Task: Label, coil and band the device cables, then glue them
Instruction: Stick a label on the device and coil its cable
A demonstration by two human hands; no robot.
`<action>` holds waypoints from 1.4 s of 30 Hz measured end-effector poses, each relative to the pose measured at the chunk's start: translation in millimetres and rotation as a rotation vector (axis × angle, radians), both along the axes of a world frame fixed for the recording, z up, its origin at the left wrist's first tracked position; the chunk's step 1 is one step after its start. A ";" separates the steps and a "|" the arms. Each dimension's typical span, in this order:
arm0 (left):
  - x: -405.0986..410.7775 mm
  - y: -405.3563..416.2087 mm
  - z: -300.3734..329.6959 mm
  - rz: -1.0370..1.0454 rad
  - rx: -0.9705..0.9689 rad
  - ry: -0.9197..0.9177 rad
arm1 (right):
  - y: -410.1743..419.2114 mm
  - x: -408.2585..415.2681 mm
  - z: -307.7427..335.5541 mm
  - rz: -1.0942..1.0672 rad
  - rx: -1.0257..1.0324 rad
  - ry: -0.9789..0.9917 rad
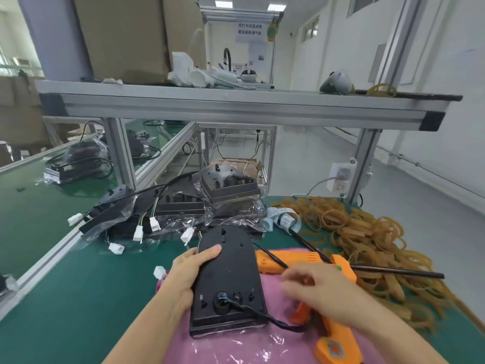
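A black device (227, 279) lies flat on a pink cloth (236, 345). My left hand (186, 271) grips its left edge, thumb on top. A thin black cable (262, 315) leaves a round port near the device's front edge and runs right. My right hand (312, 290) is blurred above the orange glue gun (333, 334), fingers curled; whether it holds anything cannot be made out. A white connector (159, 272) pokes out beside my left wrist. A label roll (284, 221) lies behind the glue gun.
Bagged black devices with white connectors (183, 206) are piled behind. A heap of tan rubber bands (367, 237) covers the right of the green mat. A black rod (393, 271) lies across it. An aluminium shelf frame (236, 109) spans overhead.
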State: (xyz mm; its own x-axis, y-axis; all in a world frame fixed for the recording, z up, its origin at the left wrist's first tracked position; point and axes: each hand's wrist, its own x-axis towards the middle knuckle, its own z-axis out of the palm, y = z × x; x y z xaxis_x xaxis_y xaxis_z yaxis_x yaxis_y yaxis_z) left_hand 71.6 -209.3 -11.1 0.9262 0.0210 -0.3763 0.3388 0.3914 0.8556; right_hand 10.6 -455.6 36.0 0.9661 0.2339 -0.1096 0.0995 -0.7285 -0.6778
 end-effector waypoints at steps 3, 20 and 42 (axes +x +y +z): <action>-0.6 -1.2 0.3 0.032 -0.001 -0.011 | 6.1 -27.9 -1.8 0.130 -0.073 0.183; -29.5 -26.6 -2.2 -0.158 0.120 -0.123 | 24.9 -11.8 -20.9 -0.084 0.557 -0.253; -33.9 -16.6 10.8 -0.282 0.583 -0.240 | 41.8 21.3 -42.3 -0.213 0.889 0.212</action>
State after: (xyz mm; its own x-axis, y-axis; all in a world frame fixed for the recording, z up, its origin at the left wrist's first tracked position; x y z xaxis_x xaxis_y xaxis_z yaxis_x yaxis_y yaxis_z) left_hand 37.7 -226.0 -0.4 0.9823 -0.0963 -0.1609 0.1353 -0.2302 0.9637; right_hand 31.9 -413.8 -6.2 0.9785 0.1370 -0.1544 -0.1659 0.0771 -0.9831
